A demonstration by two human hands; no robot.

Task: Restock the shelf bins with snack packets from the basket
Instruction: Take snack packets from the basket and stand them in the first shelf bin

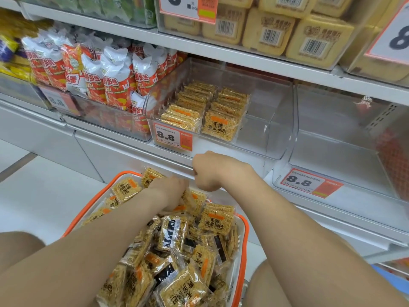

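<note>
An orange-rimmed white basket in front of me is heaped with clear snack packets of golden rice crackers. My left hand reaches down into the far end of the heap. Its fingers are buried among the packets and seem to grip a tilted packet. My right hand hovers just above the basket's far edge with its fingers curled, and nothing shows in it. Above, a clear shelf bin holds two rows of the same packets at its left side.
A second clear bin to the right holds nothing visible. To the left is a bin of red and white snack bags. Yellow packs fill the shelf above. Orange 8.8 price tags hang on the bin fronts.
</note>
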